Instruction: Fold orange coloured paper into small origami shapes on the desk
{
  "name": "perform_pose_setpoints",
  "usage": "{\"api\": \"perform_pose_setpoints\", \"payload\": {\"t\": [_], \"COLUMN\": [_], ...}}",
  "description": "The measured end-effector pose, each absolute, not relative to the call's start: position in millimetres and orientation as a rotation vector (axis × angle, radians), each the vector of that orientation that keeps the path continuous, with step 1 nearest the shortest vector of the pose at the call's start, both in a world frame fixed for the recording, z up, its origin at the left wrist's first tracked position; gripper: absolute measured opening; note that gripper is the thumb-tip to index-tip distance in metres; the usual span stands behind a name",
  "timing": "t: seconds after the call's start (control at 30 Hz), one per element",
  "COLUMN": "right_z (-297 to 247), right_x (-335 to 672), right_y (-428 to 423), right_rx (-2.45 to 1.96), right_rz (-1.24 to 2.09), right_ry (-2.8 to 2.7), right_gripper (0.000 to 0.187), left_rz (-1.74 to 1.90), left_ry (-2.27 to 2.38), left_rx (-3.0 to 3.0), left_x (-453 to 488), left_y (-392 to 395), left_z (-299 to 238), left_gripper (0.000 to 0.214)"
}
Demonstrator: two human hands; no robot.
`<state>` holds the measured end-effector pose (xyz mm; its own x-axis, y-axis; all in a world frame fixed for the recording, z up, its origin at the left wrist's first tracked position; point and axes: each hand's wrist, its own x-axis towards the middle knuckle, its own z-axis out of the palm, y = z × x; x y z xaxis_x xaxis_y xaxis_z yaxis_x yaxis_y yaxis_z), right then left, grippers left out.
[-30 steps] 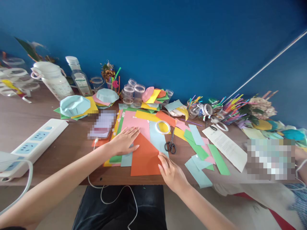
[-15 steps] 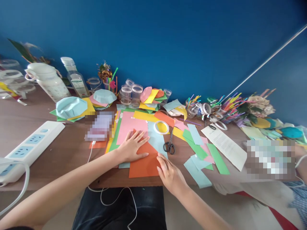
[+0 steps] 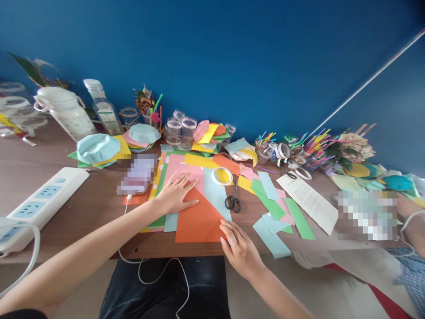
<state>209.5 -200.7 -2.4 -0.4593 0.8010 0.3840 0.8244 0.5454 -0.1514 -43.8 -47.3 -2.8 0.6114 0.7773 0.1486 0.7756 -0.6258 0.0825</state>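
An orange sheet of paper [image 3: 199, 221], its upper right edge slanting, lies near the table's front edge on top of other coloured sheets. My left hand [image 3: 175, 195] rests flat on its upper left part, fingers spread. At the sheet's right edge, my right hand [image 3: 241, 248] has its fingers bent together and closed on the paper; the fingertips partly cover that edge. Beneath and behind lie a pink sheet [image 3: 172, 164] and a light blue sheet [image 3: 214, 190]. Black-handled scissors [image 3: 233, 201] and a roll of tape [image 3: 222, 176] lie just beyond my right hand.
A phone [image 3: 137, 175] on a cable and a white power strip [image 3: 46, 206] lie to the left. Paper strips [image 3: 300, 219] and a printed card [image 3: 308, 201] are on the right. Jars [image 3: 189, 130] stand along the blue wall. Another person's arm [image 3: 413, 221] shows at far right.
My left hand has shifted slightly left on the orange paper. My right hand has slid a little down along its right edge.
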Motion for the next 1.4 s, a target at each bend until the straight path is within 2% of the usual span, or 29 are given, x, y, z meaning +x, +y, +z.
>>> {"api": "perform_pose_setpoints", "payload": {"t": [0.17, 0.27, 0.43, 0.63, 0.9, 1.0, 1.27, 1.33, 1.4], "right_z": [7.2, 16.7, 27.4, 26.3, 28.5, 27.0, 26.3, 26.3, 26.4], "right_x": [209.2, 205.7, 197.6, 190.5, 189.0, 189.2, 190.5, 187.4, 183.4], "right_y": [-192.1, -180.3, -160.6, -145.8, -140.6, -139.3, -125.0, -118.6, -112.0], "right_rx": [-1.268, -1.243, -1.222, -1.245, -1.192, -1.186, -1.254, -1.275, -1.324], "right_rz": [-0.015, 0.01, 0.136, 0.291, 0.307, 0.304, 0.462, 0.454, 0.415], "right_ry": [-2.378, -2.385, -2.49, -2.586, -2.601, -2.588, -2.517, -2.488, -2.456], "right_gripper": [0.032, 0.029, 0.033, 0.044, 0.043, 0.037, 0.031, 0.027, 0.024], "left_rz": [0.327, 0.3, 0.144, 0.058, 0.125, 0.18, 0.311, 0.363, 0.431], "left_ry": [1.364, 1.184, 0.792, 0.765, 0.796, 0.776, 0.673, 0.712, 0.799], "left_rx": [2.882, 2.853, 2.789, 2.72, 2.679, 2.663, 2.563, 2.509, 2.433], "left_x": [-47.5, -53.9, -69.9, -73.6, -69.5, -71.4, -82.4, -82.0, -79.9], "left_y": [-40.4, -50.5, -73.9, -76.7, -73.9, -73.3, -76.1, -76.5, -75.7], "left_z": [11.0, 15.3, 12.4, 14.5, 13.7, 11.0, 13.6, 13.6, 11.7], "left_gripper": [0.068, 0.066, 0.082, 0.081, 0.068, 0.065, 0.085, 0.077, 0.06]}}
